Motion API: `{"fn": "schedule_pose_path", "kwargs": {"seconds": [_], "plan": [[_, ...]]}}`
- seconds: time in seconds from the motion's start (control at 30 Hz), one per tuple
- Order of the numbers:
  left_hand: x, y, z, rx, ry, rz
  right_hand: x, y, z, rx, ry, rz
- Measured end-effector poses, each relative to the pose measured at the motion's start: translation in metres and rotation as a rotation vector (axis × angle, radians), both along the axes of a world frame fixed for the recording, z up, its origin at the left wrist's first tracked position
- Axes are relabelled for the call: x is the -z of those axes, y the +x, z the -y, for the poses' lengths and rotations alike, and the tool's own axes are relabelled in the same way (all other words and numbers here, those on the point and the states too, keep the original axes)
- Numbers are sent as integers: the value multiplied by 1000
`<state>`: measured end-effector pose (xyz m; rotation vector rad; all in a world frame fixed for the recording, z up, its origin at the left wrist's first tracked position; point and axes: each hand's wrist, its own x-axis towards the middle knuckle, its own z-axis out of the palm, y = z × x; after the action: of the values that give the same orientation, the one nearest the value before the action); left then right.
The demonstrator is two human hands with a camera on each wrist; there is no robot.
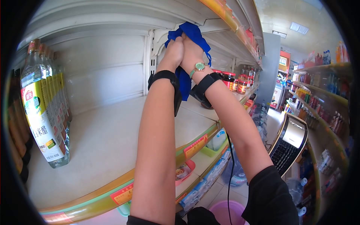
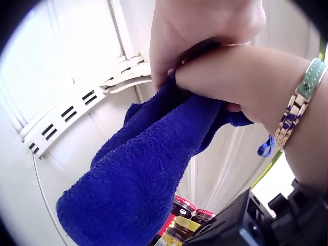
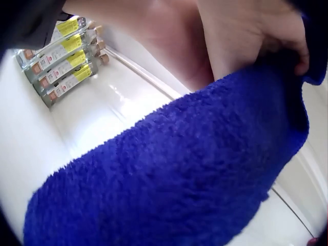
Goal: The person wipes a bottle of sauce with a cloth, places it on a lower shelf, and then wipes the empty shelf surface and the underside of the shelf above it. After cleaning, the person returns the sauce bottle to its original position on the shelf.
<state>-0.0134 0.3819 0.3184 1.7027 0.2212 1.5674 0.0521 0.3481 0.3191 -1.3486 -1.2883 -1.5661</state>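
Observation:
Both hands are raised close together under the upper shelf, at a blue towel (image 1: 184,84). The right hand (image 1: 193,50), with a green-strapped watch (image 1: 199,67) on its wrist, grips the bunched upper part. In the right wrist view, its fingers (image 3: 302,64) curl over the towel's edge. Close against it, the left hand (image 1: 174,54) has curled fingers and pinches the fabric; in the left wrist view a fingertip meets the towel's top fold, while the other fingers are hidden. The fuzzy lower end of the towel (image 2: 123,189) hangs down loose.
A row of clear vinegar bottles (image 1: 43,108) stands on the white shelf (image 1: 101,131) at left. Red-lidded jars (image 1: 228,78) sit farther along, behind the right wrist. A slotted upright (image 2: 66,110) and bracket are beside the hands. Below are a black cable (image 1: 229,176) and a pink basin (image 1: 227,212).

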Motion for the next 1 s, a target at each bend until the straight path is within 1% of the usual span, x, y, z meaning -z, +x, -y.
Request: {"fn": "schedule_pose_path", "kwargs": {"seconds": [0.07, 0.1, 0.13, 0.17, 0.2, 0.23, 0.27, 0.3, 0.33, 0.37, 0.4, 0.43, 0.47, 0.53, 0.57, 0.6, 0.63, 0.7, 0.73, 0.77, 0.8, 0.87, 0.9, 0.97, 1.0], "plan": [[2, 4, 3, -8, 10, -24, -1, 5, 3, -35, 54, 38], [2, 9, 0, -84, 16, -4, -1, 6, 6, -36, 48, 39], [1, 13, -3, -159, 23, 17, -3, 7, 10, -124, -11, 9], [1, 14, -4, -157, 18, 16, -4, 8, 15, -209, -69, -23], [2, 16, -4, -98, 39, 79, -7, 9, 18, -204, -73, -26], [2, 18, -4, -40, 59, 144, -12, 8, 21, -196, -211, -23], [1, 17, -7, -36, 55, 144, -17, 9, 23, -189, -349, -20], [1, 14, -10, 20, 12, 105, -23, 6, 29, -143, -491, -41], [1, 11, -12, 76, -30, 68, -27, 8, 26, -140, -495, -41], [2, 10, -14, 29, -54, 45, -30, 6, 25, -149, -571, -15], [4, 7, -15, 31, -53, 45, -32, 5, 24, -157, -644, 11], [6, 4, -16, 69, -17, 22, -32, 4, 25, -114, -654, -5], [6, 2, -14, 105, 21, 0, -32, 6, 26, -115, -650, -5], [10, 2, -6, 106, 44, 14, -32, 7, 31, -59, -774, 4], [12, 7, -10, 39, 63, -1, -20, 10, 36, -107, -623, -32], [12, 2, 4, -32, 81, -10, -14, 10, 37, -74, -552, -47], [15, 0, 18, -118, 88, -24, -9, 12, 39, -73, -510, -55], [14, -1, 36, -155, 141, -49, -5, 16, 42, -81, -461, -59], [14, 3, 41, -157, 171, -44, -3, 22, 39, -103, -260, 86], [13, 10, 39, -160, 113, -16, -1, 22, 39, -122, -59, 225], [12, 11, 33, -162, 114, -18, -1, 21, 38, -124, -57, 223], [11, 10, 25, -51, 146, 1, -3, 17, 38, -109, -303, -14], [10, 10, 24, -51, 145, 0, -6, 13, 40, -109, -304, -15], [8, 6, 27, 66, 70, 83, -14, 6, 37, -104, -383, -92], [8, 2, 31, 65, 65, 85, -17, 6, 32, -104, -388, -90]]}}
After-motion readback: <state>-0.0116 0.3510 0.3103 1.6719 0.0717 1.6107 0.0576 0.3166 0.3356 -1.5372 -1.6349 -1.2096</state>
